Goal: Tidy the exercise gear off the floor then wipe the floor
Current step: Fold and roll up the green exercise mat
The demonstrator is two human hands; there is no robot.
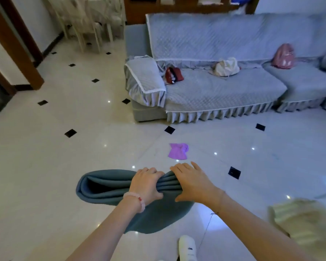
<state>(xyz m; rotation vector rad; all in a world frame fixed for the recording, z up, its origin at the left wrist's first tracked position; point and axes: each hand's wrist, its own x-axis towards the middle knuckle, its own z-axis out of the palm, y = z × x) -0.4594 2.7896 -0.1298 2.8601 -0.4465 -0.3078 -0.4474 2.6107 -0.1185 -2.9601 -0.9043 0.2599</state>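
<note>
A blue-grey exercise mat [105, 187] lies loosely rolled on the white tiled floor [45, 166], its open end facing left and a flat part spread toward me. My left hand [145, 183] grips the roll, fingers curled over its top and thumb underneath. Just to the right, my right hand [190, 182] holds the same roll, fingers over its far side and thumb spread at the near side. A purple cloth [178, 151] lies crumpled on the floor just beyond my hands.
A grey covered sofa [224, 95] fills the far right, with a red pouch [173, 75], a cream bag [227, 66] and a pink backpack [283, 56] on it. White chairs [87, 25] stand far left. A pale cloth [305, 223] hangs at lower right. My white shoe [186, 247] is below.
</note>
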